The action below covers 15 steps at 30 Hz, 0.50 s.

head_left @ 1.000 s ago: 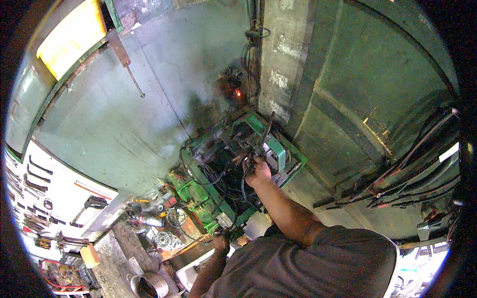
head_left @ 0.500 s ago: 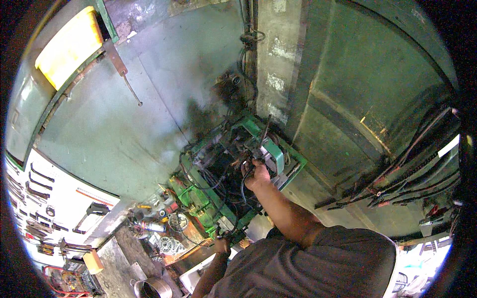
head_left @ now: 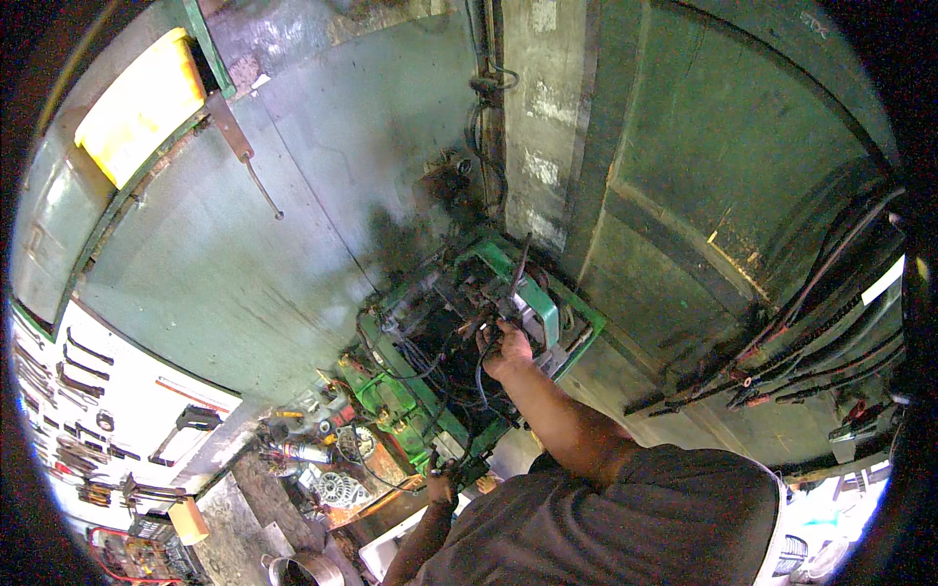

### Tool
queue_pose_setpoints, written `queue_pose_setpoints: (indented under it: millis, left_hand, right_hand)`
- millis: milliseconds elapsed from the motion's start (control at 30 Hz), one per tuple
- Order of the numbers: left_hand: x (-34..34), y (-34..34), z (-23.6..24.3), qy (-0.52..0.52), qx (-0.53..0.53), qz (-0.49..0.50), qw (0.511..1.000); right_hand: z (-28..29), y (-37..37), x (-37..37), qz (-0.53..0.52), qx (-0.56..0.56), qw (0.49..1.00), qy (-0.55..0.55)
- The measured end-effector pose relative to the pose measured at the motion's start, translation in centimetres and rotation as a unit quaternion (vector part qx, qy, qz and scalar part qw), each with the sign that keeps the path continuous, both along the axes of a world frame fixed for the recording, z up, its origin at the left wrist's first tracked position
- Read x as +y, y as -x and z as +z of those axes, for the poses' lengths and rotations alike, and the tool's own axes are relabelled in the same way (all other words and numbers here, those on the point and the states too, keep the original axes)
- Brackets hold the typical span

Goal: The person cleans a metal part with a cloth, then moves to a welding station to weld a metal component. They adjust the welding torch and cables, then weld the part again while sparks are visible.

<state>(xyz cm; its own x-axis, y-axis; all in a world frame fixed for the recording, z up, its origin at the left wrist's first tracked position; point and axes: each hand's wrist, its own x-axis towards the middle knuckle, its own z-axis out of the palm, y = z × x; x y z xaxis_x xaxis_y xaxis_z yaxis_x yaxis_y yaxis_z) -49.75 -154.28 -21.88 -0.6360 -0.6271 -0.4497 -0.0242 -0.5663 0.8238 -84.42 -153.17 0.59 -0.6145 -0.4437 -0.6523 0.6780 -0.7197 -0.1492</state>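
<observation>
Work point apparently unchanged: right hand (head_left: pixel 507 352) still in machine (head_left: pixel 543 300), fingers around cable (head_left: pixel 480 377); left hand (head_left: pixel 442 486) at its corner, grip indeterminate; red glow by wall (head_left: pixel 293 205) gone

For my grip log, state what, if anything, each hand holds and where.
The right hand is over the middle of the green machine; the left hand is at its near edge. Whether either holds anything cannot be told.

Centre, the green machine frame (head_left: pixel 542 300) looks like scuffed painted metal; upper left, the wall panel (head_left: pixel 244 264) is smooth with a dull sheen; lower left, the bench (head_left: pixel 233 518) is rough wood; bottom, the shirt (head_left: pixel 625 527) is matt cloth
</observation>
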Motion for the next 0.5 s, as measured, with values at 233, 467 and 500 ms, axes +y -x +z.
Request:
queue_pose_setpoints:
  millis: [233, 467, 500]
  left_hand:
    - [-0.4, 0.2, -0.9, -0.061, -0.012, 0.035, 0.997]
    - [-0.9, -0.3, -2.9, -0.097, 0.028, 0.028, 0.994]
    - [-1.1, -0.3, -3.3, -0.141, 0.034, 0.039, 0.989]
  right_hand:
    - [-0.1, 0.0, -0.1, -0.002, 0.0, 1.0, -0.016]
    - [1.3, -0.4, 0.2, -0.005, -0.015, 1.0, -0.022]
    - [1.5, -0.5, 0.3, 0.004, -0.008, 1.0, -0.009]
